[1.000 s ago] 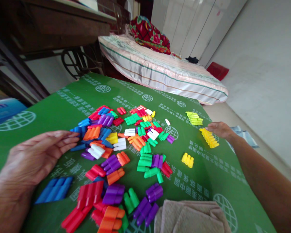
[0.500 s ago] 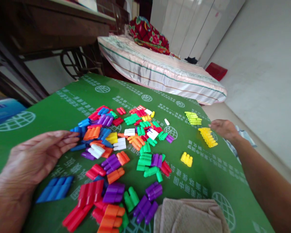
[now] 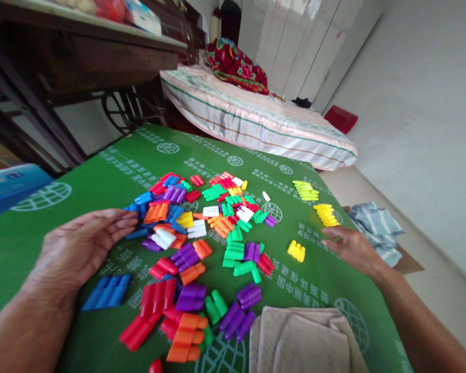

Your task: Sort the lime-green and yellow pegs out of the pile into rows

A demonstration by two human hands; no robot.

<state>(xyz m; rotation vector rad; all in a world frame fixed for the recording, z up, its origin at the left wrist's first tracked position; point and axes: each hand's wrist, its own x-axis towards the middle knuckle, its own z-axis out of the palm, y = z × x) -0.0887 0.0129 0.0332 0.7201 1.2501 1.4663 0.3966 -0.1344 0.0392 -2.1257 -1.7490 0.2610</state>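
A heap of coloured plastic clip-like pieces (image 3: 202, 233) lies in the middle of a green printed sheet (image 3: 112, 160). My left hand (image 3: 83, 243) rests on the sheet with fingers stretched out, its tips touching blue pieces at the heap's left edge. My right hand (image 3: 347, 246) hovers low over the sheet on the right, fingers loosely extended, holding nothing. It is a little right of a small yellow block (image 3: 296, 250) and just below a stacked row of yellow pieces (image 3: 326, 214). A lime-yellow row (image 3: 306, 190) sits farther back.
A beige folded towel (image 3: 303, 342) lies at the sheet's near edge. A joined blue block (image 3: 106, 291) sits near my left wrist. A dark wooden table (image 3: 77, 41) stands at the back left, a mattress (image 3: 256, 119) behind the sheet, and a striped cloth (image 3: 375, 223) on the floor at right.
My right hand has drawn back from the stacked yellow row toward me and now sits near the small yellow block. The view has shifted slightly. My left hand has stayed put.
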